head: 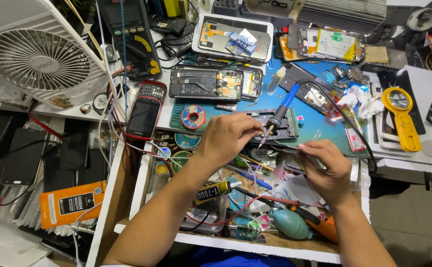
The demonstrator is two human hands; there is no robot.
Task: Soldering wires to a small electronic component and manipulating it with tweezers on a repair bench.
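My left hand (228,136) grips a blue-handled soldering iron (281,110), its tip pointing down toward a small part over the open drawer. My right hand (327,165) pinches a thin strand of solder wire (284,145) that runs to the iron's tip. A black phone clamp fixture (287,129) lies just behind the tip on the blue work mat (324,128). Both hands hover above a drawer (141,183) crowded with tools and tubes.
Opened phones (206,83) lie at the back of the mat, a red keypad phone (145,111) at left, a white fan (38,54) far left. A yellow magnifier (401,116) lies right. A teal blower bulb (290,223) and glue tube (211,192) are in the drawer.
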